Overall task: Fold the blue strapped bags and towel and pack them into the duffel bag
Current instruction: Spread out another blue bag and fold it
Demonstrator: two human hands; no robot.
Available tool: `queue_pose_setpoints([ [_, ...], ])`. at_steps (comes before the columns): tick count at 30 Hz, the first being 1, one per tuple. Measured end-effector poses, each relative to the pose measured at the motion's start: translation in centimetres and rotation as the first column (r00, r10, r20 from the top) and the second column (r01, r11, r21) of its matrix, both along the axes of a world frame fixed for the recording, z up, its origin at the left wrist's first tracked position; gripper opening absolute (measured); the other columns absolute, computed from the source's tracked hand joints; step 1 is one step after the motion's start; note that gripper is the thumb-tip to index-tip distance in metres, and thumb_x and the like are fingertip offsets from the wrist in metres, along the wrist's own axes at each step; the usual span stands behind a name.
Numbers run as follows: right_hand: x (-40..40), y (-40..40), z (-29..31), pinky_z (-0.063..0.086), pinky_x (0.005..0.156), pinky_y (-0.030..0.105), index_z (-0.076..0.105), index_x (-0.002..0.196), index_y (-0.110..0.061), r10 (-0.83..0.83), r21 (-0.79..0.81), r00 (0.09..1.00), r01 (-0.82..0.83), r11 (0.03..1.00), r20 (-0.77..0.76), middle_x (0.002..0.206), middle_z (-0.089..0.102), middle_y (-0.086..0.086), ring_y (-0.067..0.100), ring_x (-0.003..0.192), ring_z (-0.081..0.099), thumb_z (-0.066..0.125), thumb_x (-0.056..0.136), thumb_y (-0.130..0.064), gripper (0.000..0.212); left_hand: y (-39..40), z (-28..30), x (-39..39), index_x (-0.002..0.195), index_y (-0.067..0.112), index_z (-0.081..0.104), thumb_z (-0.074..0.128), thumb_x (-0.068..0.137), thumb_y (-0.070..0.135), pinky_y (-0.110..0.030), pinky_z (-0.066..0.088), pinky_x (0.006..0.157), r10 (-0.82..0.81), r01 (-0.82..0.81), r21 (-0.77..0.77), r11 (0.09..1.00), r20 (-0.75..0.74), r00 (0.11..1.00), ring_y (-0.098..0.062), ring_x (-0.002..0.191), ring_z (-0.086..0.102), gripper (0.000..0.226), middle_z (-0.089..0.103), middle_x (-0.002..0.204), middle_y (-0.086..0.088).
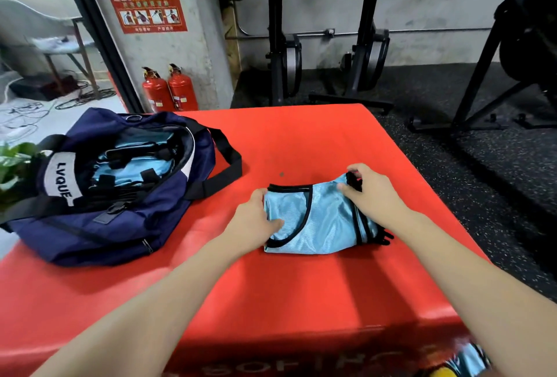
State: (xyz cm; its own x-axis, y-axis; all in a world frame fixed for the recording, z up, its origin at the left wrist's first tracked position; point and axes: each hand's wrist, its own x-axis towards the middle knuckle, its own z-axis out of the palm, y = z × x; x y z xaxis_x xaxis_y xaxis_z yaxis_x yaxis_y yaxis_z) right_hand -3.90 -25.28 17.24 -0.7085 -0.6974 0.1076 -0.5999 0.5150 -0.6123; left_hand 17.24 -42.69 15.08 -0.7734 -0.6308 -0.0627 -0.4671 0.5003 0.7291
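Observation:
A light blue bag with black trim and straps [319,220] lies folded on the red padded platform [301,292]. My left hand [256,216] grips its left edge, thumb on top of the fabric. My right hand [370,192] holds its right end, fingers curled round the bunched black straps. To the left stands the navy duffel bag [144,213], open at the top, with light blue strapped bags [132,162] lying inside it. No towel is plainly visible.
Green plant leaves [15,165] touch the duffel's left end. Two red fire extinguishers [170,90] stand by a concrete pillar behind the platform. Black exercise machines [283,54] line the back wall on dark rubber flooring. More blue fabric [470,361] shows at the bottom right corner.

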Motion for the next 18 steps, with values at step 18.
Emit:
queue_pose_setpoints([
  [18, 15.0, -3.1, -2.4, 0.041, 0.100, 0.039, 0.060, 0.124, -0.021, 0.395, 0.273, 0.855, -0.313, 0.910, -0.335, 0.120, 0.058, -0.002, 0.022, 0.119, 0.047, 0.056, 0.092, -0.058, 0.049, -2.6, -0.7, 2.1, 0.142, 0.025, 0.046, 0.074, 0.086, 0.028, -0.036, 0.047, 0.094, 0.040, -0.043, -0.292, 0.956, -0.017, 0.999, -0.019, 0.106, 0.057, 0.062, 0.053, 0.111, 0.002],
])
